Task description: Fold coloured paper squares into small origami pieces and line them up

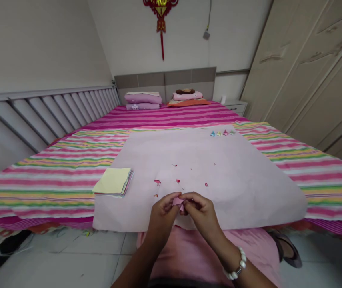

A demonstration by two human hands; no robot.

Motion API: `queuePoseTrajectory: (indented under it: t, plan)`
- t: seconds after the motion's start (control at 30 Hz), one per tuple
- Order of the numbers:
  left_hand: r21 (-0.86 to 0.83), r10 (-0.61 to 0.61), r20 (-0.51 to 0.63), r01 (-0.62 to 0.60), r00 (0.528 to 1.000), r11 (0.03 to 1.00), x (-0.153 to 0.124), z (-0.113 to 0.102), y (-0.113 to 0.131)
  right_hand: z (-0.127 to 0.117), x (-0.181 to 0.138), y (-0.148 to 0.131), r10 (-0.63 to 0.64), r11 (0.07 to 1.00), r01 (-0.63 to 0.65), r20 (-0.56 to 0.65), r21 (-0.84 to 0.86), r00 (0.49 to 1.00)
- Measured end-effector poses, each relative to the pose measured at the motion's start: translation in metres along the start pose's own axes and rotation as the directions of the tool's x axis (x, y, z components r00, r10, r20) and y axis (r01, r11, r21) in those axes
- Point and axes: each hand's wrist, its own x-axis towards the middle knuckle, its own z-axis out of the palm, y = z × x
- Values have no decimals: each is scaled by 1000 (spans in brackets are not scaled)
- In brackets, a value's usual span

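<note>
Both my hands meet over the near edge of a large pale pink sheet (219,176) spread on the bed. My left hand (162,214) and my right hand (200,212) pinch a small pink folded paper piece (178,201) between their fingertips. A white bead bracelet (237,267) is on my right wrist. A stack of coloured paper squares (114,182), yellow on top, lies to the left of my hands. Several small folded paper shapes (222,133) sit in a row at the sheet's far right.
Tiny red paper scraps (158,182) dot the sheet in front of my hands. The striped bedspread (53,168) covers the bed; folded blankets (143,101) and pillows (187,96) lie at the headboard. A wardrobe (315,72) stands on the right, a slatted rail (39,116) on the left.
</note>
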Motion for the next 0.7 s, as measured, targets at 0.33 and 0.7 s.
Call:
queuePoseTrajectory:
  t: [0.33, 0.7]
  plan:
    - [4, -12, -10, 12, 1000, 1000, -3, -7, 4, -1, -5, -12, 79, 994, -81, 19, 74, 997]
    - [-47, -86, 32, 88, 996, 995, 5, -12, 9, -1, 1, -4, 77, 992, -80, 27, 97, 997]
